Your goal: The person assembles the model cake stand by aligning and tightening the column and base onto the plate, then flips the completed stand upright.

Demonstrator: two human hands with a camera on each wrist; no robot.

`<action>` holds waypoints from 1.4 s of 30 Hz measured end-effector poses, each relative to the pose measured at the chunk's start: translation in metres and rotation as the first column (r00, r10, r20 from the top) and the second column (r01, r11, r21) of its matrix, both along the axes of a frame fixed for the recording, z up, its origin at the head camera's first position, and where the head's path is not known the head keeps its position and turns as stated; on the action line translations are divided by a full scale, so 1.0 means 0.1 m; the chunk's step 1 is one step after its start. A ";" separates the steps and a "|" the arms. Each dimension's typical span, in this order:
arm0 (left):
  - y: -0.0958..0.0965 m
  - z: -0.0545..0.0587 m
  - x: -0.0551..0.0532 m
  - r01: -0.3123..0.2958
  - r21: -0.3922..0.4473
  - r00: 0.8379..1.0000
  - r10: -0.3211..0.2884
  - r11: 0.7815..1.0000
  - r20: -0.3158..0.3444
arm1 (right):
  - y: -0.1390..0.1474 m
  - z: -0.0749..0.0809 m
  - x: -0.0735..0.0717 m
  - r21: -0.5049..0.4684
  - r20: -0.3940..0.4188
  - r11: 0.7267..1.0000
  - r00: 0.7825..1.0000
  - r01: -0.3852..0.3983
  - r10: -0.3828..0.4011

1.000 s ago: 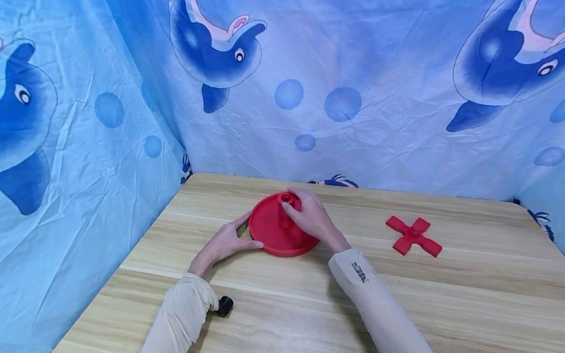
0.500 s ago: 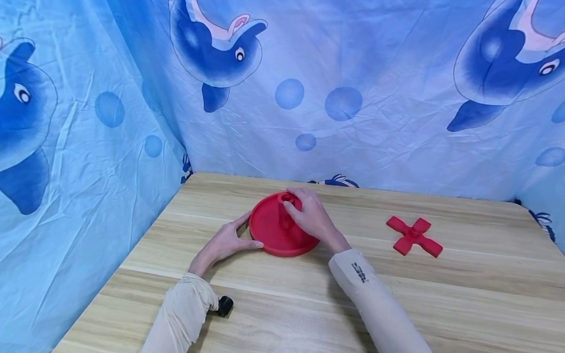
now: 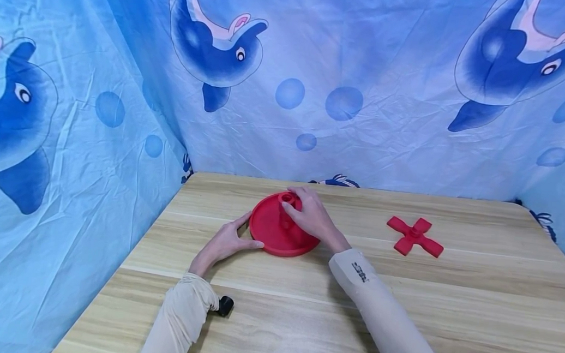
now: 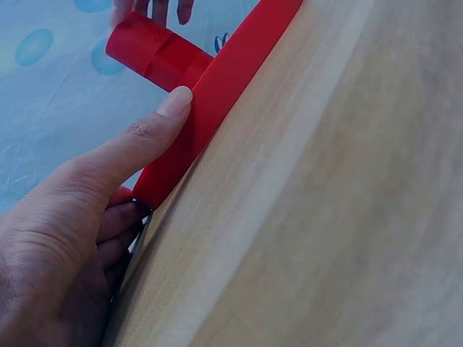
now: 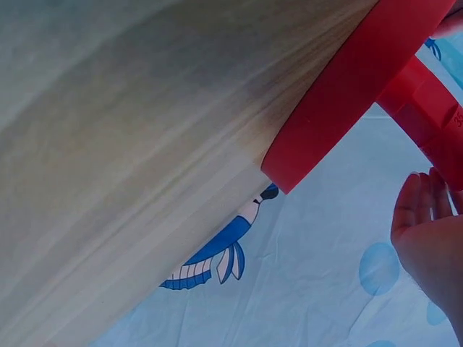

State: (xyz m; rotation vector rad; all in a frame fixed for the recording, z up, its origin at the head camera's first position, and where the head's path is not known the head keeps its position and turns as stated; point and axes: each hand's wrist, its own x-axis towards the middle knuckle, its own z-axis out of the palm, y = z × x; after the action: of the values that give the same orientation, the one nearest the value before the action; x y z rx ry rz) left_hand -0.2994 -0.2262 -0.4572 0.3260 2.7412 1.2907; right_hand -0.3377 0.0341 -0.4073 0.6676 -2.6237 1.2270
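Note:
A shallow round red tray (image 3: 265, 227) lies flat on the table, with a hollow red post (image 3: 285, 222) standing upright near its middle. My left hand (image 3: 225, 243) holds the tray's left rim, the thumb against the near edge. In the left wrist view that thumb presses on the tray's outer wall (image 4: 224, 83), while the other fingers are partly hidden behind the rim. At the post's upper end, my right hand (image 3: 313, 217) grips it between thumb and fingers. The right wrist view shows those fingertips against the post (image 5: 427, 108), their far side out of sight.
To the right on the wooden table (image 3: 272, 318) lies a flat red four-armed cross piece (image 3: 414, 236) with a raised hub. A small black object (image 3: 225, 306) sits by the left sleeve. Blue dolphin-print cloth (image 3: 378, 150) hangs behind and at both sides.

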 end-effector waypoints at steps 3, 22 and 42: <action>0.00 0.00 0.00 0.002 -0.006 1.000 -0.002 1.000 0.002 | 0.00 0.00 0.00 -0.004 -0.005 1.000 1.000 0.001 -0.001; -0.01 0.01 0.01 0.004 -0.009 1.000 -0.004 1.000 0.000 | -0.04 -0.01 -0.01 -0.015 -0.017 0.999 0.999 0.029 -0.030; 0.00 0.01 0.01 0.001 0.004 1.000 -0.001 1.000 0.003 | -0.02 -0.02 0.00 -0.032 -0.017 0.999 1.000 0.003 -0.004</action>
State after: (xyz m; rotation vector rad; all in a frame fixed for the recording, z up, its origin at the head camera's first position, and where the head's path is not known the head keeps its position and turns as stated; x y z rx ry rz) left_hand -0.2987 -0.2266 -0.4566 0.3260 2.7354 1.2958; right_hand -0.3382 0.0319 -0.4091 0.6644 -2.5849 1.2537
